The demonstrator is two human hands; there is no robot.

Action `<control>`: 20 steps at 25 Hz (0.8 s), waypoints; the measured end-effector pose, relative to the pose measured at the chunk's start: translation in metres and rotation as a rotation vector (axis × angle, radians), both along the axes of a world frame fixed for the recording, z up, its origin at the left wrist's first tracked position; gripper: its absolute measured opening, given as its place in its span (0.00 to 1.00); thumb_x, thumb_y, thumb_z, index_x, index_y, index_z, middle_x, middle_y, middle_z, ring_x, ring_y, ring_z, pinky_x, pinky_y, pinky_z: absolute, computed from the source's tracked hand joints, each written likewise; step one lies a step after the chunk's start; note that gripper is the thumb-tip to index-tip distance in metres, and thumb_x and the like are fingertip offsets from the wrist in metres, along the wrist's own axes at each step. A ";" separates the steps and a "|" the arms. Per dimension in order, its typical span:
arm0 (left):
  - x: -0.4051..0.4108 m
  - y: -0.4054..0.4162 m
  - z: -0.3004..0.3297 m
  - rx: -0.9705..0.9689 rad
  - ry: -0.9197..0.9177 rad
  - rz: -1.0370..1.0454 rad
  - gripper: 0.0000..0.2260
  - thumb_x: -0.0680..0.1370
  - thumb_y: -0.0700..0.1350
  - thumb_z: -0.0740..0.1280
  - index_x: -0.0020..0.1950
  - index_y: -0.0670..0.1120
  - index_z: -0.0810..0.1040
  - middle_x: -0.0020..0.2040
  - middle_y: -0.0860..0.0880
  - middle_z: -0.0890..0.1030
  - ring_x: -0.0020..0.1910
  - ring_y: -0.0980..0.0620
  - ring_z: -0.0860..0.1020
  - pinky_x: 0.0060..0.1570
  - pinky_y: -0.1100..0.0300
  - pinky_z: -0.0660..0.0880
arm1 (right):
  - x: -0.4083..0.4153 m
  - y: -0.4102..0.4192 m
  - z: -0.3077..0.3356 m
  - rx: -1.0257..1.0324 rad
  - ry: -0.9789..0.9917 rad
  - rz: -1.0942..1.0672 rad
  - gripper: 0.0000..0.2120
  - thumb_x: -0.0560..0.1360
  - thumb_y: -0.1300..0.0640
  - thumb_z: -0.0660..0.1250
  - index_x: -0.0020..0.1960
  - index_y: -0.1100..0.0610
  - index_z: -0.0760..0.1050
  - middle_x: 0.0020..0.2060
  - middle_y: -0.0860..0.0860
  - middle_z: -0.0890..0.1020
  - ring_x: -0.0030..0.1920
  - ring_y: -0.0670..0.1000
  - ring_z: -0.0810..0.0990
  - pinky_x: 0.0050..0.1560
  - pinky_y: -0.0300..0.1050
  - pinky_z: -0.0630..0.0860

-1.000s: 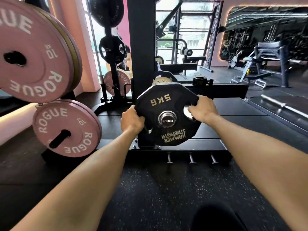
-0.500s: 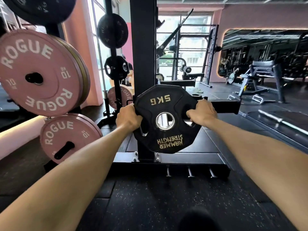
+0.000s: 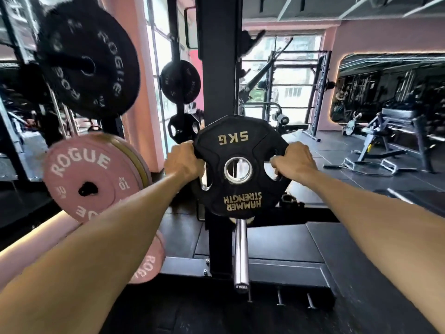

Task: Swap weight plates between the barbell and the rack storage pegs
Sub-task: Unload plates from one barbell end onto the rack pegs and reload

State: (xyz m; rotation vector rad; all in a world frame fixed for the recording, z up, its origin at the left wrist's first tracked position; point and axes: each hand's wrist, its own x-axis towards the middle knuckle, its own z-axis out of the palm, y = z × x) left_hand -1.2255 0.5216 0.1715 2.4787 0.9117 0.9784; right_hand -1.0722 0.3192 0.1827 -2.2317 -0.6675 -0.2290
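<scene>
Head view: left hand (image 3: 184,162) and right hand (image 3: 292,161) gripping 5 kg plate (image 3: 238,191), fingertips hidden behind, barbell sleeve (image 3: 240,254) partly covered.

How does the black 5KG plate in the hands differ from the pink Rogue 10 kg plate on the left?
The 5KG plate is black with gold lettering and has grip cut-outs; the pink Rogue plate is a solid disc with white lettering. The 5KG plate is held by the left hand and right hand, its centre hole empty and its text upside down; the pink Rogue plate hangs on a storage peg. Both are round with a centre hole.
</scene>
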 end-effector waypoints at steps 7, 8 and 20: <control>-0.066 -0.001 0.236 0.089 -0.031 0.051 0.06 0.71 0.41 0.65 0.47 0.45 0.77 0.45 0.44 0.77 0.49 0.38 0.78 0.41 0.55 0.69 | -0.062 0.008 0.231 0.064 -0.060 0.005 0.07 0.65 0.60 0.69 0.37 0.65 0.80 0.35 0.57 0.83 0.38 0.57 0.83 0.42 0.50 0.81; -0.078 0.001 0.261 0.079 -0.037 0.048 0.06 0.71 0.41 0.65 0.46 0.45 0.77 0.44 0.44 0.77 0.48 0.38 0.78 0.41 0.55 0.69 | -0.073 0.010 0.255 0.067 -0.063 0.012 0.07 0.65 0.60 0.68 0.37 0.65 0.79 0.35 0.57 0.83 0.38 0.57 0.83 0.41 0.51 0.81; -0.188 0.123 0.347 0.094 -0.036 0.163 0.09 0.70 0.43 0.67 0.49 0.46 0.80 0.48 0.42 0.81 0.49 0.37 0.79 0.45 0.49 0.77 | -0.161 0.142 0.338 0.070 -0.130 0.216 0.13 0.65 0.58 0.70 0.27 0.62 0.71 0.28 0.55 0.75 0.33 0.58 0.77 0.32 0.48 0.70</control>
